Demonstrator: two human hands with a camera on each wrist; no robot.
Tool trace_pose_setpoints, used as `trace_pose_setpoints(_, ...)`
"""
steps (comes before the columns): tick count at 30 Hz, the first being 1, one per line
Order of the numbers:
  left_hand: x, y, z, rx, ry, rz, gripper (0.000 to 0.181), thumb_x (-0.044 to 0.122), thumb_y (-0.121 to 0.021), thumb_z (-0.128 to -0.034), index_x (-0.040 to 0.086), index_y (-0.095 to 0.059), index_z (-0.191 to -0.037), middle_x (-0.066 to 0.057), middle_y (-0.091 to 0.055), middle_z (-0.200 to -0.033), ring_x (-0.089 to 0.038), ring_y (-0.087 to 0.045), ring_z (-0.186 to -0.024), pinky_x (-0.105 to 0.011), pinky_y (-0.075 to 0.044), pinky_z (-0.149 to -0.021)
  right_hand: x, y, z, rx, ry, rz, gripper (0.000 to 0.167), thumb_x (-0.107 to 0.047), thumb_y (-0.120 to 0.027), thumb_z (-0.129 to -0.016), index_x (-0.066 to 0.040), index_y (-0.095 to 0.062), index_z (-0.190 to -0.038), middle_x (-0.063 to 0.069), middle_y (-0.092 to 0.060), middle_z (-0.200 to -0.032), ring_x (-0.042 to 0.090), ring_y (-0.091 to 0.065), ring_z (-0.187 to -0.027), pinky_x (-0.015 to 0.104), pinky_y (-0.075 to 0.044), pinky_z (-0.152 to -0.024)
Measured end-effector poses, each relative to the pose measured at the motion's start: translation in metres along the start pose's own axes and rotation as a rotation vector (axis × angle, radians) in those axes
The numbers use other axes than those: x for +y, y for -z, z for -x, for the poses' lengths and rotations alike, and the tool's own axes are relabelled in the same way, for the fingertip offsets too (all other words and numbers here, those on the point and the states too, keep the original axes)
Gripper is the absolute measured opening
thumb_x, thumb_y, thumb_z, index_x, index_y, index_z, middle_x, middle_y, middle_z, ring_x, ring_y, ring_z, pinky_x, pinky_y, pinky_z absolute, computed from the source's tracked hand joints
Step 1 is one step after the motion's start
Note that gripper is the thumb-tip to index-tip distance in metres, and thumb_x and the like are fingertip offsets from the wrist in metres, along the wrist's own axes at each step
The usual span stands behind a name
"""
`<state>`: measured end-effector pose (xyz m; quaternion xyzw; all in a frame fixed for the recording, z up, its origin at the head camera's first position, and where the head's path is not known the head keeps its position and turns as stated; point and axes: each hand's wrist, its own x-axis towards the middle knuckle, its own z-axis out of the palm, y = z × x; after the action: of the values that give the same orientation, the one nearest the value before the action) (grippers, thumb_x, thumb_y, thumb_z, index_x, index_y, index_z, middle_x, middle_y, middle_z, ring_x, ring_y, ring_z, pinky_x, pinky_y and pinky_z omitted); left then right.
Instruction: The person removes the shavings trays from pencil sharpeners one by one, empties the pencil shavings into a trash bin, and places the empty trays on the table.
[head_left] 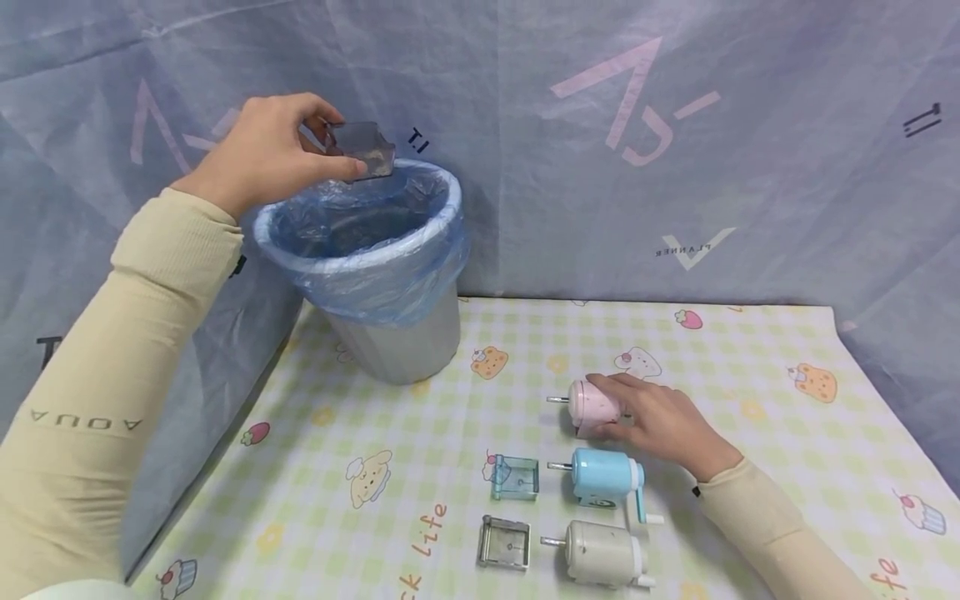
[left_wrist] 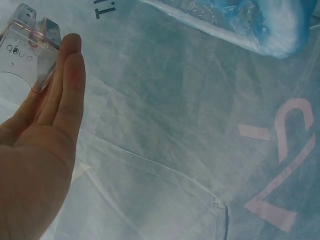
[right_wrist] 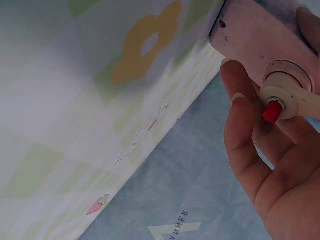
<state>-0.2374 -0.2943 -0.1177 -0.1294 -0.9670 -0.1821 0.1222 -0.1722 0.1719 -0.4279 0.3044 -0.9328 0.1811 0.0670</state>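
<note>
My left hand (head_left: 270, 154) pinches a clear smoky plastic shavings drawer (head_left: 363, 137) between thumb and fingers, tilted above the mouth of the trash bin (head_left: 405, 350). A pale brownish patch shows in the drawer near the thumb. In the left wrist view the drawer (left_wrist: 22, 45) is cut off by the frame's edge. My right hand (head_left: 671, 425) grips a pink hand-crank pencil sharpener (head_left: 588, 407) on the table. The right wrist view shows the crank joint with a red tip (right_wrist: 272, 111) among the fingers of that hand (right_wrist: 280, 170).
In front of the pink sharpener stand a blue sharpener (head_left: 600, 473) and a grey-beige one (head_left: 598, 554). Left of them lie a bluish clear drawer (head_left: 517, 493) and a smoky one (head_left: 504, 563). A blue bag lines the bin. Grey-blue cloth (head_left: 525, 208) hangs behind the checkered tablecloth (head_left: 420, 433).
</note>
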Motion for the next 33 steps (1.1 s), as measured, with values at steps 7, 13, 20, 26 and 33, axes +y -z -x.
trace_pose_setpoints(7,-0.005,-0.002,-0.002,-0.025,-0.020,-0.055,0.079,0.047,-0.074,-0.0976,0.001,-0.049,-0.156,-0.025,-0.061,-0.134,-0.043,-0.059,-0.117,-0.061,-0.047,-0.095,-0.002,-0.001,-0.001,0.004,-0.001,0.001,0.071,-0.042,-0.088,-0.088,-0.013,-0.064,-0.147,0.015,-0.069,-0.138,0.040,-0.072,-0.115,0.060,-0.059,-0.084)
trace_pose_setpoints(13,-0.008,-0.005,-0.002,-0.061,-0.024,-0.072,0.076,0.047,-0.077,-0.0962,0.002,-0.053,-0.153,-0.022,-0.062,-0.131,-0.040,-0.061,-0.112,-0.058,-0.048,-0.090,-0.004,-0.001,-0.002,0.010,0.001,0.000,0.070,-0.041,-0.089,-0.087,-0.013,-0.065,-0.147,0.015,-0.070,-0.137,0.039,-0.072,-0.113,0.059,-0.059,-0.083)
trace_pose_setpoints(20,-0.011,-0.009,-0.003,-0.072,-0.065,-0.134,0.074,0.038,-0.084,-0.0925,0.000,-0.056,-0.149,-0.023,-0.059,-0.129,-0.037,-0.062,-0.100,-0.058,-0.048,-0.091,-0.003,-0.003,-0.002,0.007,-0.006,-0.006,0.071,-0.041,-0.089,-0.087,-0.013,-0.065,-0.147,0.015,-0.070,-0.136,0.039,-0.073,-0.112,0.058,-0.060,-0.081)
trace_pose_setpoints(26,-0.013,-0.011,-0.005,-0.082,-0.097,-0.166,0.070,0.031,-0.087,-0.0889,0.001,-0.059,-0.146,-0.023,-0.056,-0.128,-0.037,-0.057,-0.103,-0.057,-0.046,-0.091,-0.002,-0.004,-0.003,0.010,-0.006,-0.002,0.071,-0.042,-0.089,-0.087,-0.013,-0.065,-0.147,0.015,-0.070,-0.136,0.038,-0.073,-0.112,0.058,-0.059,-0.081)
trace_pose_setpoints(33,-0.015,-0.013,-0.001,-0.110,-0.092,-0.210,0.070,0.025,-0.086,-0.0887,0.006,-0.058,-0.150,-0.024,-0.052,-0.135,-0.039,-0.054,-0.109,-0.060,-0.047,-0.089,-0.002,-0.005,-0.003,0.003,-0.013,-0.011,0.070,-0.041,-0.089,-0.087,-0.013,-0.065,-0.146,0.013,-0.070,-0.136,0.037,-0.073,-0.113,0.057,-0.060,-0.082)
